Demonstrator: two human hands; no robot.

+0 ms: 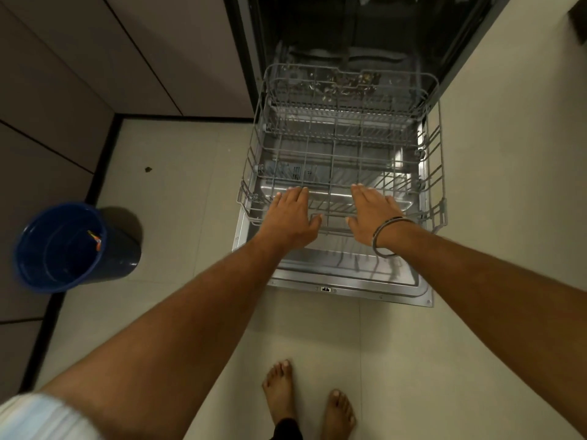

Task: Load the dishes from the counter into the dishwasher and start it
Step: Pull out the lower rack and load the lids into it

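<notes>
Dishwasher (pixel 349 52): it stands open directly ahead of both hands, its door (pixel 343 281) folded flat to the floor beneath them and its lower rack (pixel 343 147) drawn out over that door. No dishes are visible in the rack, and no counter is in view; some debris shows just beyond the rack's far edge, under the fingertips' line of reach. The left hand (pixel 290 217) lies palm down, fingers spread and flat, over the rack's near rail (pixel 330 231); the right hand (pixel 373 215), with a bangle (pixel 386 238) at the wrist, lies likewise just beside it, thumbs turned toward each other. Both hands are unclenched and grip nothing; whether the palms actually touch the wire cannot be told. Judgement on handling: the rack is a stiff coated-wire frame, light while unloaded, and probably rolls on the small wheels seen at its sides, so it should slide with little force. The near rail between and beneath the hands is the sensible place to take hold, with both hands evenly spaced so it runs straight. Orientation: the rack's long axis runs away from the hands into the machine, its open side faces up, and its travel follows that same line. A blue bucket (pixel 63 246) stands well off to the left of the left hand, on the floor (pixel 178 192).
</notes>
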